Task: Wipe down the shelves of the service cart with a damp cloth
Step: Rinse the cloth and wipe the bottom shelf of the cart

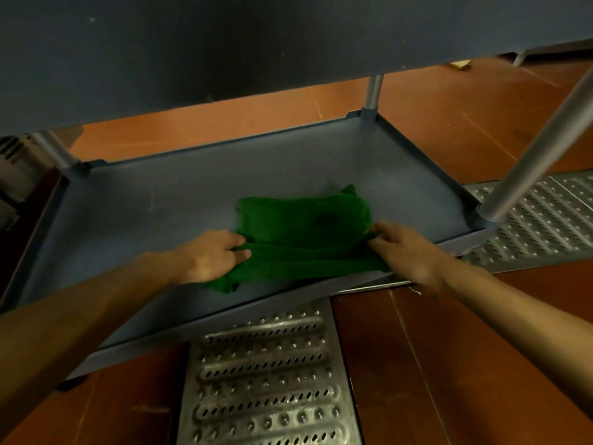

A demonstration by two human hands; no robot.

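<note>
Lying bunched on the lower shelf (134,213) near its front edge, the cloth (301,232) is pinched at its left end by the left hand (208,255) and at its right end by the right hand (404,248). Risk: bunched folds may skip corners; loose grip may drop it floorward.

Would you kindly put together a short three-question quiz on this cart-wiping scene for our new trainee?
1. True or false: the green cloth lies on the grey plastic lower shelf.
2. Which hand grips the cloth's edge nearest the round metal cart leg?
A. left hand
B. right hand
3. Fill in: under the cart's front edge lies a perforated metal ____ set in the red tiled floor.

Key: 1 true; 2 B; 3 drain grate.
</note>
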